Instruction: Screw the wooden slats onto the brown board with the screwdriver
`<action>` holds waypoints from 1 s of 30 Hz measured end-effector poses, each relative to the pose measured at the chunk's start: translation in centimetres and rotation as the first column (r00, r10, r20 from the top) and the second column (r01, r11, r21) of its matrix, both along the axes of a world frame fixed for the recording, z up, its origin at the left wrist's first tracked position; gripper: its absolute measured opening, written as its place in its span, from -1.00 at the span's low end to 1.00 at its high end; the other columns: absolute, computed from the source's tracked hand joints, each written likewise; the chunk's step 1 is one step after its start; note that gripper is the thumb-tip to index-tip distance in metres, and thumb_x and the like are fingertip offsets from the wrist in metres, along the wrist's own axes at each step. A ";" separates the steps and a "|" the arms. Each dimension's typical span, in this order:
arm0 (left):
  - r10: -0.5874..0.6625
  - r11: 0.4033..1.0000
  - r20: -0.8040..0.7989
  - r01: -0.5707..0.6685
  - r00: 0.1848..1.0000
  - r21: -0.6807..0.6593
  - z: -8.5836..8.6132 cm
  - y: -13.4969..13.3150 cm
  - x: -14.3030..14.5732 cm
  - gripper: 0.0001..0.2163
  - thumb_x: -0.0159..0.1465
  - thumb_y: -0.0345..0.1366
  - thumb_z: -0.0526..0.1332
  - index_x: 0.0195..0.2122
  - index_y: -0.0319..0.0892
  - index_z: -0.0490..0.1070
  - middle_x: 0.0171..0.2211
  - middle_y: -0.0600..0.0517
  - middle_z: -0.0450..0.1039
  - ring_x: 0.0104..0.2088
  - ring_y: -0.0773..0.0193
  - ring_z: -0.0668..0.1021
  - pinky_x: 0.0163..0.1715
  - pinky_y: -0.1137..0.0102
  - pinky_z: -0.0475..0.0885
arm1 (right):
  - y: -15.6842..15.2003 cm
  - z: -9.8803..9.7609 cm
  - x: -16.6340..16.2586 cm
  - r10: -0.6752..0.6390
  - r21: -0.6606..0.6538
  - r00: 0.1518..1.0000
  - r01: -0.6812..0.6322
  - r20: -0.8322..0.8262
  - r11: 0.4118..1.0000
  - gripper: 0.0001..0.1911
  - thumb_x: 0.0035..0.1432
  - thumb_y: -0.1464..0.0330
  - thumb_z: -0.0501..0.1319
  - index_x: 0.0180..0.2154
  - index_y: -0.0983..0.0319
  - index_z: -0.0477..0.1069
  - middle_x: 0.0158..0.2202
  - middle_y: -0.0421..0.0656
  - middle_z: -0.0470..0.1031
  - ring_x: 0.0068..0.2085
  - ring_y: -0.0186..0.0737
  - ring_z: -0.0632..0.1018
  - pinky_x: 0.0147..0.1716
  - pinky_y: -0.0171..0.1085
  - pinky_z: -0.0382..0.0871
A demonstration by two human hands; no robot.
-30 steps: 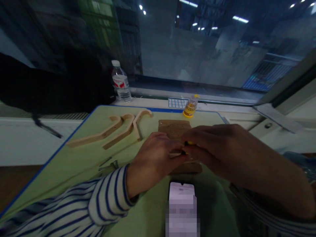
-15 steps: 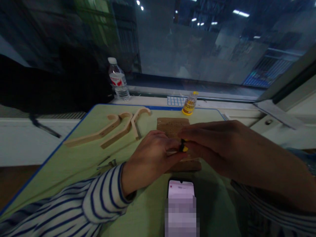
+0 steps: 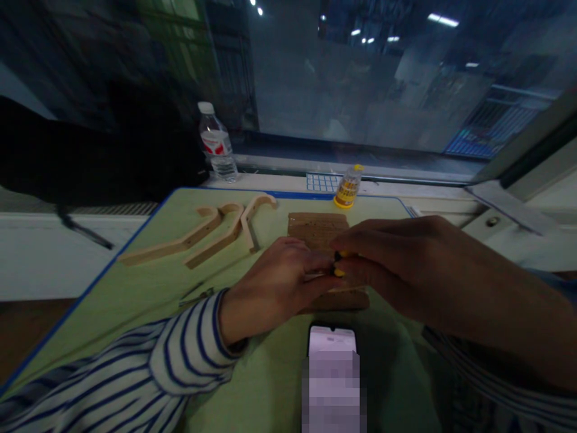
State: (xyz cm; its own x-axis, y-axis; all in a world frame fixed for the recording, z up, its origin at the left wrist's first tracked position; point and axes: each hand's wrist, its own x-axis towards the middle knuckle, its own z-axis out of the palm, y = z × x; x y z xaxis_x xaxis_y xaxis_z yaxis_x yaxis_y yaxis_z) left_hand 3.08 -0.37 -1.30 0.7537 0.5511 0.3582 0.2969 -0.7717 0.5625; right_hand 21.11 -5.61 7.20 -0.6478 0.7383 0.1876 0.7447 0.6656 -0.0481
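Observation:
A small yellow-and-black handle-like piece (image 3: 339,272) shows between my two hands; its kind is mostly hidden by the fingers. My right hand (image 3: 410,267) is closed on it, thumb and fingers pinched together from the right. From the left, my left hand (image 3: 279,276) has its thumb and forefinger pinched at the black part of the same piece. Both hands are over a brown wooden board (image 3: 315,222), which lies flat on the table; its middle is covered by the hands. Whatever is under the fingertips is hidden.
Curved wooden pieces (image 3: 216,240) lie on the green table (image 3: 270,373) at the left, with small metal parts (image 3: 196,294) nearer. A phone (image 3: 333,337) lies in front. A yellow-capped bottle (image 3: 348,187) and a water bottle (image 3: 217,147) stand by the window.
The right fingers have shifted slightly around the yellow-and-black piece. The left hand keeps its place on the board, and the view has tipped only slightly.

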 end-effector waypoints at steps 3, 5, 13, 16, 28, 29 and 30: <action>-0.022 1.000 -0.004 0.022 1.000 -0.014 0.1 0.1 -0.1 -0.78 0.31 -0.21 0.10 -0.30 -0.15 0.50 -0.46 0.08 0.50 -0.43 0.38 0.52 -0.33 0.48 0.34 | -0.1 0.0 0.0 -0.010 -0.002 1.000 0.010 0.012 1.000 -0.83 0.21 0.41 0.11 -0.14 0.18 0.38 -0.21 -0.18 0.52 -0.32 -0.28 0.52 -0.38 -0.29 0.25; -0.034 0.999 -0.007 0.034 0.999 -0.026 0.2 0.1 -0.2 -0.78 0.31 -0.22 0.09 -0.31 -0.15 0.50 -0.46 0.07 0.50 -0.42 0.38 0.52 -0.32 0.48 0.35 | -0.1 0.0 0.0 -0.019 0.004 1.000 0.019 0.016 1.000 -0.84 0.21 0.41 0.11 -0.16 0.18 0.38 -0.22 -0.19 0.52 -0.31 -0.27 0.52 -0.39 -0.29 0.24; 0.024 0.999 -0.004 -0.024 1.000 -0.023 0.3 -0.3 -0.1 -0.82 0.28 -0.23 0.14 -0.32 -0.16 0.50 -0.44 0.06 0.52 -0.41 0.36 0.52 -0.32 0.46 0.35 | -0.1 -0.2 -0.4 -0.049 -0.059 0.999 0.050 0.016 0.997 -0.87 0.20 0.44 0.11 -0.19 0.17 0.34 -0.23 -0.23 0.49 -0.28 -0.27 0.51 -0.35 -0.29 0.24; 0.111 0.994 -0.018 -0.111 0.994 -0.002 0.4 -0.5 0.0 -0.81 0.24 -0.18 0.19 -0.38 -0.16 0.51 -0.45 0.06 0.52 -0.38 0.32 0.52 -0.31 0.42 0.35 | -0.1 -0.2 -0.4 -0.048 -0.071 0.999 0.050 0.024 0.996 -0.88 0.21 0.42 0.10 -0.19 0.18 0.34 -0.22 -0.23 0.49 -0.27 -0.27 0.51 -0.34 -0.29 0.24; 0.117 0.993 -0.007 -0.117 0.993 -0.007 0.5 -0.8 0.1 -0.76 0.27 -0.12 0.13 -0.36 -0.09 0.53 -0.45 0.11 0.52 -0.36 0.33 0.51 -0.20 0.38 0.32 | -0.3 0.0 0.0 0.002 -0.029 1.000 -0.003 -0.023 1.000 -0.79 0.26 0.37 0.04 -0.08 0.19 0.32 -0.09 -0.14 0.48 -0.15 -0.21 0.51 -0.20 -0.26 0.33; 0.110 0.994 -0.008 -0.110 0.994 -0.003 0.4 -0.7 0.1 -0.77 0.27 -0.12 0.13 -0.34 -0.09 0.53 -0.45 0.10 0.52 -0.36 0.33 0.51 -0.18 0.38 0.33 | -0.2 0.0 0.0 0.004 -0.037 1.000 -0.005 -0.026 0.999 -0.78 0.25 0.39 0.05 -0.07 0.19 0.33 -0.08 -0.14 0.48 -0.13 -0.21 0.51 -0.18 -0.25 0.33; 0.106 0.994 -0.006 -0.106 0.994 0.000 0.4 -0.7 0.1 -0.78 0.27 -0.13 0.14 -0.33 -0.09 0.53 -0.45 0.10 0.52 -0.36 0.33 0.51 -0.17 0.38 0.33 | -0.2 0.0 0.0 0.003 -0.049 1.000 -0.005 -0.026 0.999 -0.77 0.23 0.42 0.06 -0.07 0.18 0.33 -0.07 -0.16 0.47 -0.12 -0.21 0.51 -0.16 -0.26 0.33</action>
